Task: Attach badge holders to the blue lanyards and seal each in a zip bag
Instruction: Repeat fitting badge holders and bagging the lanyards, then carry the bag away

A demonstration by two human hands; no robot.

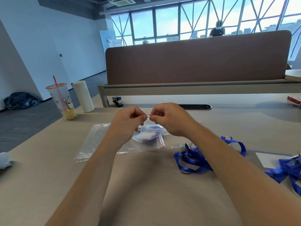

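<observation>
Bright daylight floods in from the big windows (195, 22) at the back, bluish and a little washed out. Soft shadows pool on the bench (146, 185) toward the camera. The bag (149, 135) catches pale glare. Wide-angle bend stretches the edges, and the far room goes soft.

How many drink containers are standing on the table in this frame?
2. A clear plastic cup with a red straw stands at the far left of the table; a white cylindrical bottle stands just right of it. None looks hidden.
</observation>
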